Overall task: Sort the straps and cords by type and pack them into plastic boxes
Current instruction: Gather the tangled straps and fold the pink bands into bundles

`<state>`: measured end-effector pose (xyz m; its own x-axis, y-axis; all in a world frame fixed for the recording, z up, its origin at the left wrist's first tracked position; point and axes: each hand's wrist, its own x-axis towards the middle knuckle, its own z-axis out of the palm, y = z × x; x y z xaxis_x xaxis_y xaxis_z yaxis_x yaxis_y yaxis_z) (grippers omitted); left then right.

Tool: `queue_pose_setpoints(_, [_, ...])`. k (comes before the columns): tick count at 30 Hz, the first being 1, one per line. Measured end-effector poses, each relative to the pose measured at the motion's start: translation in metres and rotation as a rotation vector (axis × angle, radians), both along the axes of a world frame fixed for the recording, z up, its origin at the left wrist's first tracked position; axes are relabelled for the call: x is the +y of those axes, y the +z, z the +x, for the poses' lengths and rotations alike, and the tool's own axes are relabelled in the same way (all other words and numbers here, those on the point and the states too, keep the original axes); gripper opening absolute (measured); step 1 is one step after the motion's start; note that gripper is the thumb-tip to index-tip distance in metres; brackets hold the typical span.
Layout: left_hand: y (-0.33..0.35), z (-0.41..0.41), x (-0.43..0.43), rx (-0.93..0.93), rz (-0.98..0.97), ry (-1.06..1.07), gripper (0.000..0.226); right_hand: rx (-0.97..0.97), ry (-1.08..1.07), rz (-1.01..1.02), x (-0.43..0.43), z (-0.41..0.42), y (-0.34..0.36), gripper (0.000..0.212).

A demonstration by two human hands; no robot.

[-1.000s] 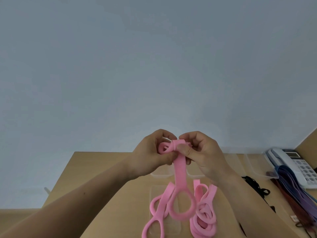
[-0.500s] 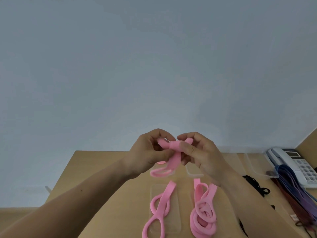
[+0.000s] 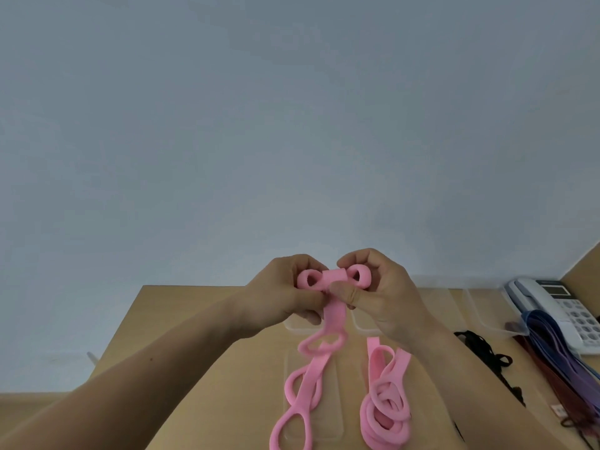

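I hold a pink strap [image 3: 334, 315] up over the wooden desk [image 3: 201, 323]. My left hand [image 3: 285, 295] grips its folded left loop and my right hand [image 3: 383, 297] pinches the wrap at the middle and the right loop. A tail with an oval loop hangs down from the bundle. A second pink strap [image 3: 300, 404] lies on a clear lid [image 3: 328, 423] below. A pile of several pink straps [image 3: 386, 407] lies to its right. Clear plastic boxes [image 3: 487, 315] stand along the back of the desk, partly hidden by my hands.
A white desk phone [image 3: 558, 306] sits at the right edge. Blue, purple and dark red straps [image 3: 565, 362] drape beside it. Black cords [image 3: 487, 355] lie between them and the pink pile. A pale wall fills the upper view.
The pink strap is now wound into a bow-like bundle with a loop on each side. Its hanging tail has dropped lower and both hands have shifted their hold.
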<state>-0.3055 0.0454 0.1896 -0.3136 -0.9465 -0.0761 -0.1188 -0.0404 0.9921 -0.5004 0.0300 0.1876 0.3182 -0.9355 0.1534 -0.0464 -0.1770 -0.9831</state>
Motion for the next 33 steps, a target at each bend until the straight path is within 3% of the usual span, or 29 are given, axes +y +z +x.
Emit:
queue_pose_setpoints(5, [0.006, 0.001, -0.001, 0.152, 0.117, -0.012, 0.039, 0.007, 0.029, -0.048, -0.001, 0.001, -0.006, 0.036])
queue_pose_setpoints(11, [0.001, -0.001, -0.003, 0.133, -0.04, 0.084, 0.031, -0.021, 0.078, 0.036, -0.002, -0.001, -0.007, 0.037])
queue_pose_setpoints(14, [-0.001, -0.004, -0.003, 0.08, -0.162, 0.084, 0.027, -0.054, 0.058, 0.112, -0.003, -0.001, -0.006, 0.051])
queue_pose_setpoints(18, [-0.007, -0.009, -0.002, -0.006, -0.231, 0.128, 0.028, 0.015, -0.005, 0.076, -0.003, -0.004, -0.005, 0.046])
queue_pose_setpoints(23, [-0.008, -0.008, -0.003, -0.083, -0.127, 0.05, 0.041, 0.002, -0.022, -0.009, -0.001, -0.007, -0.007, 0.018])
queue_pose_setpoints(29, [-0.001, -0.006, -0.003, 0.064, 0.032, -0.021, 0.042, -0.02, 0.003, -0.028, 0.001, -0.012, -0.013, 0.036])
queue_pose_setpoints(33, [0.0, -0.008, -0.006, -0.005, 0.06, -0.031, 0.04, -0.009, 0.029, -0.049, 0.0, -0.011, -0.016, 0.039])
